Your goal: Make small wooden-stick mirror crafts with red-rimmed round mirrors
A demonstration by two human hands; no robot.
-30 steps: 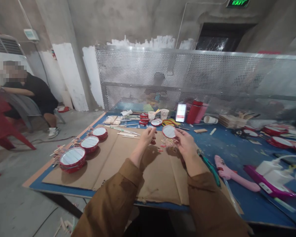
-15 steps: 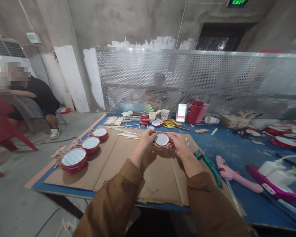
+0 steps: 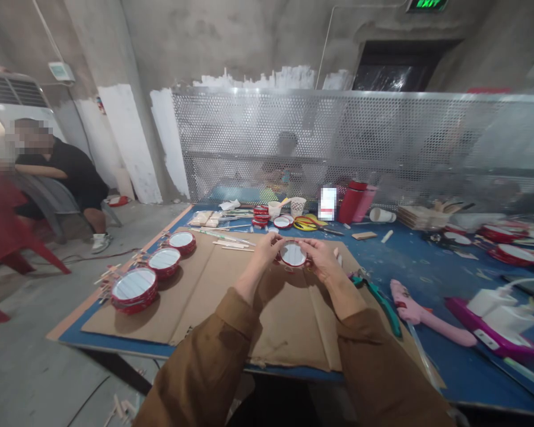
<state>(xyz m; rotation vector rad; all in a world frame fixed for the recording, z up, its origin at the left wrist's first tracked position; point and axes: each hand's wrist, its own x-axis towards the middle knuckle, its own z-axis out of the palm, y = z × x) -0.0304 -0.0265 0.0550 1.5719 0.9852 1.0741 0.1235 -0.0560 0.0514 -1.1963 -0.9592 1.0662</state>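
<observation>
Between my two hands is a small round drum-like piece [image 3: 293,254] with a red rim and a pale, faintly striped face turned up towards me. My left hand [image 3: 267,249] grips its left edge with thumb and fingers. On the opposite edge, my right hand [image 3: 321,258] pinches the rim. Both hold it above a brown cardboard sheet [image 3: 222,296]. Left of my hands, three similar red-rimmed pieces stand in a row by size: a large one [image 3: 134,287], a medium one [image 3: 164,261] and a small one [image 3: 182,241], with thin sticks at their left sides.
To the right lie green-handled pliers [image 3: 385,305], a pink glue gun [image 3: 427,320] and a purple power strip [image 3: 489,332]. Yellow scissors [image 3: 309,223], paper cups [image 3: 298,206] and a red bottle [image 3: 352,201] line the back, before a perforated metal screen [image 3: 249,130]. A person [image 3: 75,172] sits far left.
The held piece has shifted very slightly to the right, and the fingers of my right hand have moved a little along its rim. Things on the table stay where they were.
</observation>
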